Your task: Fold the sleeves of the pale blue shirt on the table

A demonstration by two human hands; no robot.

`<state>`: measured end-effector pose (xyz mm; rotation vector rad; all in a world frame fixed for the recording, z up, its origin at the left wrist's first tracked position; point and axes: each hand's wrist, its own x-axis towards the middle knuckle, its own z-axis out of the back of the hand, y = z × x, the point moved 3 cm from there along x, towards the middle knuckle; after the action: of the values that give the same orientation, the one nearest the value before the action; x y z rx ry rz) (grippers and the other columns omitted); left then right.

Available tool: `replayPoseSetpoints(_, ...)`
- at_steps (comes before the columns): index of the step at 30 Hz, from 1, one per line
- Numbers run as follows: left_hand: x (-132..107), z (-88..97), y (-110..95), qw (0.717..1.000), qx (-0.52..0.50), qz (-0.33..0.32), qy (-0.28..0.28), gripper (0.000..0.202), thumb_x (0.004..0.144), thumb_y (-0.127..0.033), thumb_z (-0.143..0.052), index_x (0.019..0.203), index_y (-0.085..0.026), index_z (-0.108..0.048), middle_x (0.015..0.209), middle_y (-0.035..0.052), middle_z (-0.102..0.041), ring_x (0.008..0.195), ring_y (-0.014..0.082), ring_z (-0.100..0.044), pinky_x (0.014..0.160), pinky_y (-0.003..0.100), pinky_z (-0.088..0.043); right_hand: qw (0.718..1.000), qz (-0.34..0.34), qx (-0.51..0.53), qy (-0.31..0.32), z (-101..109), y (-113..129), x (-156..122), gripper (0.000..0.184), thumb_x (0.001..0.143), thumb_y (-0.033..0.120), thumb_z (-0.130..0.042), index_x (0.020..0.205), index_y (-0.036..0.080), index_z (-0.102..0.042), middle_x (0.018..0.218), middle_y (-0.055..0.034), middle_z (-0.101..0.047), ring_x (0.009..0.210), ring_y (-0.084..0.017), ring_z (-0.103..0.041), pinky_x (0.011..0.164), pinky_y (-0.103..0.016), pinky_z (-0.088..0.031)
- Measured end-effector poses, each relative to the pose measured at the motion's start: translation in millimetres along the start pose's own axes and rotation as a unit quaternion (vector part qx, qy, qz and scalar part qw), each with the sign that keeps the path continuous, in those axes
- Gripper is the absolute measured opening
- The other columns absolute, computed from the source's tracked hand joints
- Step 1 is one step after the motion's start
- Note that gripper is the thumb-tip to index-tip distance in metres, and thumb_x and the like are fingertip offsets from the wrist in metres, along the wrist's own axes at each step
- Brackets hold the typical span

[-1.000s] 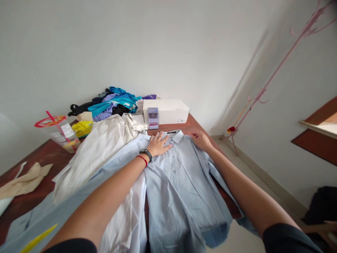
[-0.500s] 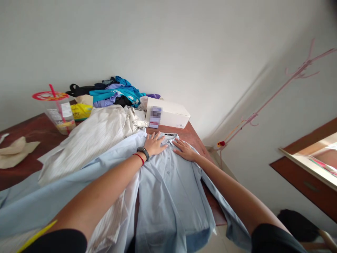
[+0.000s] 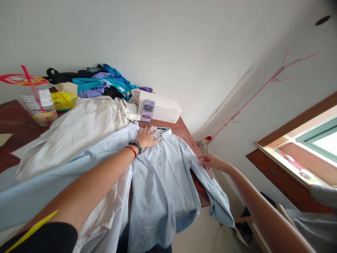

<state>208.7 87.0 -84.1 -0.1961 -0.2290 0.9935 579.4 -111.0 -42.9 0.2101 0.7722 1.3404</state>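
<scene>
I see the blue shirt (image 3: 164,175) on the worktop (image 3: 183,130), 6 o'clock | left hand (image 3: 147,137) flat and splayed, its 11 o'clock | right hand (image 3: 207,161) at the sleeve (image 3: 214,191), 2 o'clock, clamped or not I cannot tell | white box (image 3: 165,108), 12 o'clock

I get soft daylight, with the window (image 3: 329,130) glaring white beyond the right edge of the table (image 3: 181,129). Wide-angle distortion stretches the cup (image 3: 35,109) near the far edge.
</scene>
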Motion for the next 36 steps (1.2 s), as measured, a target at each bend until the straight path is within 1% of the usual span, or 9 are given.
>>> replayPoseSetpoints(3, -0.5, -0.4, 0.1, 1.0, -0.003, -0.001, -0.004, 0.078, 0.098, -0.074, -0.035, 0.164, -0.031, -0.035, 0.175, 0.0066, -0.017, 0.16, 0.0381, -0.017, 0.126, 0.061, -0.012, 0.996, -0.049, 0.045, 0.062, -14.4, 0.6, -37.0, 0.062, 0.072, 0.064, -0.081, 0.111, 0.017, -0.066, 0.072, 0.0003, -0.065, 0.063, -0.017, -0.063, 0.057, -0.027, -0.048)
replayPoseSetpoints(9, -0.8, -0.3, 0.8, 1.0, 0.003, -0.005, -0.015, 0.077, 0.098, -0.072, -0.036, 0.163, -0.031, -0.037, 0.174, 0.006, -0.019, 0.159, 0.0391, -0.018, 0.126, 0.06, -0.013, 0.988, 0.008, 0.037, 0.151, -41.8, 6.6, -74.8, 0.046, 0.079, 0.062, -0.074, 0.083, 0.017, -0.062, 0.065, 0.0024, -0.056, 0.062, -0.014, -0.054, 0.059, -0.026, -0.043)
replayPoseSetpoints(15, 0.3, -1.1, 1.7, 1.0, 0.011, -0.011, -0.02, 0.076, 0.098, -0.071, -0.036, 0.163, -0.03, -0.039, 0.174, 0.0081, -0.021, 0.158, 0.0395, -0.021, 0.124, 0.062, -0.015, 0.995, 0.055, 0.018, 0.086, -39.4, 6.8, -87.7, 0.048, 0.079, 0.058, -0.074, 0.064, 0.019, -0.05, 0.064, 0.0031, -0.048, 0.067, -0.014, -0.047, 0.065, -0.027, -0.041)
replayPoseSetpoints(20, 0.3, -1.2, 2.0, 1.0, 0.008, -0.01, -0.022, 0.076, 0.098, -0.072, -0.036, 0.163, -0.03, -0.039, 0.174, 0.0086, -0.022, 0.158, 0.0398, -0.022, 0.125, 0.062, -0.014, 0.971, -0.009, 0.22, -0.095, -13.5, 5.9, -97.3, 0.041, 0.079, 0.061, -0.07, 0.077, 0.021, -0.059, 0.073, -0.0003, -0.063, 0.074, -0.02, -0.06, 0.07, -0.031, -0.049)
replayPoseSetpoints(23, 0.1, -1.6, 2.4, 1.0, 0.0, -0.008, -0.021, 0.076, 0.098, -0.071, -0.037, 0.163, -0.031, -0.039, 0.174, 0.0077, -0.022, 0.158, 0.0399, -0.021, 0.125, 0.062, -0.013, 0.942, -0.043, 0.299, -0.147, 1.5, 0.9, -99.4, 0.041, 0.078, 0.062, -0.071, 0.08, 0.023, -0.058, 0.067, -0.0011, -0.064, 0.065, -0.021, -0.062, 0.064, -0.032, -0.052)
replayPoseSetpoints(25, 0.1, -1.8, 2.5, 1.0, -0.001, -0.01, -0.022, 0.076, 0.098, -0.072, -0.037, 0.163, -0.031, -0.038, 0.174, 0.0077, -0.021, 0.158, 0.0397, -0.021, 0.125, 0.062, -0.012, 0.932, -0.041, 0.314, -0.175, 13.1, -2.9, -98.9, 0.042, 0.078, 0.062, -0.073, 0.08, 0.024, -0.057, 0.057, 0.0028, -0.057, 0.051, -0.016, -0.054, 0.065, -0.034, -0.054)
replayPoseSetpoints(28, 0.0, -1.7, 2.4, 1.0, 0.0, -0.009, -0.019, 0.076, 0.098, -0.072, -0.036, 0.162, -0.032, -0.038, 0.174, 0.0077, -0.02, 0.158, 0.0392, -0.02, 0.125, 0.062, -0.013, 0.932, -0.04, 0.271, -0.237, 35.7, -10.8, -98.2, 0.049, 0.073, 0.066, -0.079, 0.085, 0.024, -0.057, 0.052, 0.0087, -0.047, 0.04, -0.009, -0.037, 0.06, -0.032, -0.053)
replayPoseSetpoints(32, -0.7, -0.3, 1.8, 1.0, 0.0, -0.005, -0.014, 0.075, 0.098, -0.071, -0.035, 0.162, -0.032, -0.038, 0.174, 0.0073, -0.02, 0.158, 0.0384, -0.02, 0.125, 0.062, -0.013, 0.962, -0.043, 0.112, -0.247, 70.4, -19.8, -96.0, 0.066, 0.063, 0.077, -0.08, 0.095, 0.02, -0.065, 0.062, 0.0008, -0.061, 0.052, -0.015, -0.05, 0.05, -0.029, -0.039)
replayPoseSetpoints(36, -2.0, 0.8, 0.9, 1.0, 0.0, -0.003, -0.013, 0.075, 0.099, -0.071, -0.036, 0.162, -0.031, -0.038, 0.174, 0.0074, -0.02, 0.159, 0.0383, -0.02, 0.126, 0.06, -0.013, 0.962, -0.014, -0.077, -0.263, 110.9, -21.9, -89.8, 0.071, 0.064, 0.08, -0.076, 0.1, 0.018, -0.074, 0.062, -0.0023, -0.061, 0.062, -0.022, -0.057, 0.056, -0.032, -0.041)
